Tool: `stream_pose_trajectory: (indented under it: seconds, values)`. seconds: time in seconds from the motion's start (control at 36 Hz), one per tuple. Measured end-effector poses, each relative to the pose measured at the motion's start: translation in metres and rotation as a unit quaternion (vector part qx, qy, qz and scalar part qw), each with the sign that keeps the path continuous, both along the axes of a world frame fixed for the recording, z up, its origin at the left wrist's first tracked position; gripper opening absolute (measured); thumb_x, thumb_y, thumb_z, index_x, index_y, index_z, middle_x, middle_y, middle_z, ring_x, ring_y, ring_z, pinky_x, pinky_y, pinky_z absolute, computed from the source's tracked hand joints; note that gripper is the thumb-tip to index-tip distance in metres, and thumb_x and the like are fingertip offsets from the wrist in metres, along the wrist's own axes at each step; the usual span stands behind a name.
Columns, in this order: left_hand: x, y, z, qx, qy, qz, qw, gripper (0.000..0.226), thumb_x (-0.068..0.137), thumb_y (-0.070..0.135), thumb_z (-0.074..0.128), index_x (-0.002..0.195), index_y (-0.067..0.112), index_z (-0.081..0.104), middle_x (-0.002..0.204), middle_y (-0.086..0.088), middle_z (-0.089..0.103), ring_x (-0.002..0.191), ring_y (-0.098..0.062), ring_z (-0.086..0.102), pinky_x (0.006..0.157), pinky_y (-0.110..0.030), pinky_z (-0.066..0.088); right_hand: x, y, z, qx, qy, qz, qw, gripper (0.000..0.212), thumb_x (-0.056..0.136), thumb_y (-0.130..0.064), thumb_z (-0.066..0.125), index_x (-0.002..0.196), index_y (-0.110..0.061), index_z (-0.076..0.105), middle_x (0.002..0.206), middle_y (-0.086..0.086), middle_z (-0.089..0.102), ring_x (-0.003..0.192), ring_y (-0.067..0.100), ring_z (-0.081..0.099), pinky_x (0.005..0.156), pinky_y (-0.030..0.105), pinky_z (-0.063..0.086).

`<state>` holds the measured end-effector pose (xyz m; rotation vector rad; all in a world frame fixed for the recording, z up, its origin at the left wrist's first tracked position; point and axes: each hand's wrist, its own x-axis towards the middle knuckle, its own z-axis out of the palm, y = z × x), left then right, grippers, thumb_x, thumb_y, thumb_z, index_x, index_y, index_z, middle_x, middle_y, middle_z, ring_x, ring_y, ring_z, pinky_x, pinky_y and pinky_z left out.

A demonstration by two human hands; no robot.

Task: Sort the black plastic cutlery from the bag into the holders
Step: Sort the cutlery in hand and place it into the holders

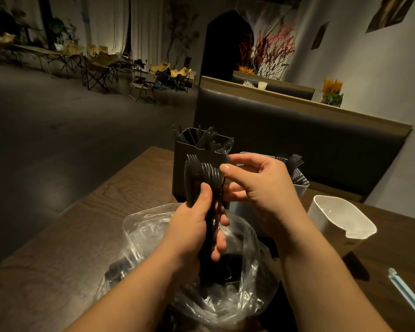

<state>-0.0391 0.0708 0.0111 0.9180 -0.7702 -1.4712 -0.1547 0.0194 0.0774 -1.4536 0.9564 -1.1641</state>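
forks point(201, 173) are held as an upright bundle just above the mouth of the plastic bag point(153, 236), which lies crumpled at the near edge of the tabletop point(70, 236). the handles are clasped by the left hand point(197, 226), its fingers curled round them. the head of the rightmost fork is pinched between thumb and forefinger of the right hand point(256, 185), as though one piece were being separated from the stack.

some sorting is judged to be done already. a black holder point(189, 149), set toward the far edge behind the bundle, is seen to carry black cutlery standing upright; its kind cannot be told in the dim light. just beside it, to the right, a pale holder point(300, 183) is loaded with a few forks, tines up. a white holder point(340, 216) near the right edge appears to have nothing in it.

much is left. the bundle in hand has not yet been placed, and dark pieces point(120, 267) can be made out through the plastic of the bag. the task is judged to be partway through at most.
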Motion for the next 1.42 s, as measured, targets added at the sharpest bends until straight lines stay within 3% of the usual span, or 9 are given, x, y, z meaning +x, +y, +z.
stream_pose_trajectory:
  seconds: [0.19,0.36,0.56,0.72,0.89,1.0,1.14,1.28,1.42]
  values:
    - [-0.002,-0.001,-0.001,-0.026,-0.086,0.048,0.995,0.072,0.078,0.068,0.046,0.114,0.008,0.063,0.067,-0.001,0.060,0.038,-0.015,0.050,0.033,-0.022,0.037,-0.001,0.001,0.001,0.013,0.050,0.023,0.998,0.018,0.083,-0.008,0.078,0.095,-0.018,0.070,0.087,0.010,0.075,0.064,0.019,0.073,0.058,0.030,0.061]
    - [-0.003,0.002,-0.001,-0.017,-0.097,0.033,0.995,0.078,0.078,0.078,0.027,0.106,0.016,0.065,0.058,0.001,0.053,0.038,-0.011,0.044,0.034,-0.022,0.034,0.004,0.002,-0.004,0.017,0.061,0.022,0.998,0.019,0.082,-0.006,0.080,0.098,-0.010,0.071,0.083,0.011,0.075,0.061,0.020,0.069,0.062,0.038,0.061]
    - [-0.001,-0.002,-0.001,-0.022,-0.098,0.075,0.992,0.047,0.104,0.051,0.037,0.110,0.011,0.059,0.064,-0.002,0.055,0.038,-0.014,0.045,0.034,-0.022,0.035,0.003,0.003,-0.002,0.051,0.020,0.045,0.997,0.021,0.082,-0.003,0.078,0.100,-0.010,0.071,0.086,0.007,0.076,0.077,0.021,0.076,0.064,0.027,0.060]
    - [-0.001,0.000,0.001,-0.030,-0.093,0.096,0.991,0.034,0.103,0.042,0.048,0.097,0.009,0.055,0.057,0.000,0.055,0.041,-0.016,0.048,0.037,-0.024,0.037,0.002,0.002,-0.002,0.066,-0.038,0.026,0.997,0.020,0.086,0.001,0.071,0.103,-0.010,0.070,0.091,0.010,0.077,0.080,0.024,0.076,0.063,0.028,0.060]
    - [-0.001,0.000,0.001,-0.055,-0.060,0.136,0.987,0.024,0.099,0.034,0.060,0.088,0.014,0.067,0.061,0.003,0.062,0.049,-0.011,0.057,0.048,-0.028,0.044,0.001,-0.001,-0.006,0.062,-0.029,0.039,0.997,0.014,0.089,-0.001,0.069,0.100,-0.010,0.072,0.090,0.008,0.077,0.081,0.023,0.076,0.062,0.027,0.060]
    - [0.000,0.001,0.002,-0.041,-0.036,0.127,0.990,0.028,0.095,0.036,0.064,0.099,0.009,0.070,0.059,0.006,0.062,0.051,-0.008,0.060,0.050,-0.025,0.045,0.001,-0.002,-0.006,0.038,-0.010,0.053,0.998,0.014,0.092,-0.001,0.065,0.102,-0.009,0.071,0.088,0.007,0.077,0.078,0.020,0.074,0.063,0.027,0.060]
    - [-0.001,0.002,0.004,-0.056,-0.022,0.129,0.990,0.023,0.092,0.033,0.067,0.087,0.010,0.067,0.057,0.005,0.061,0.050,-0.008,0.058,0.048,-0.023,0.045,-0.001,-0.003,-0.002,0.024,-0.011,0.068,0.997,0.018,0.088,-0.007,0.071,0.105,-0.006,0.069,0.084,0.008,0.074,0.070,0.018,0.071,0.059,0.027,0.058]
    - [-0.001,0.002,0.002,-0.052,-0.066,0.128,0.988,0.031,0.085,0.038,0.071,0.093,0.010,0.060,0.058,0.008,0.062,0.050,-0.004,0.059,0.042,-0.022,0.044,0.000,-0.003,-0.006,-0.009,0.018,0.028,0.999,0.022,0.084,-0.003,0.075,0.105,-0.005,0.068,0.090,0.017,0.075,0.075,0.027,0.074,0.061,0.033,0.061]
    - [-0.002,0.004,0.006,-0.043,-0.057,0.093,0.993,0.035,0.096,0.038,0.058,0.106,0.005,0.064,0.060,0.004,0.065,0.047,-0.007,0.060,0.040,-0.022,0.045,0.004,-0.004,-0.008,-0.049,0.038,-0.006,0.998,0.014,0.091,0.001,0.066,0.098,-0.012,0.068,0.082,0.011,0.076,0.071,0.029,0.074,0.056,0.031,0.060]
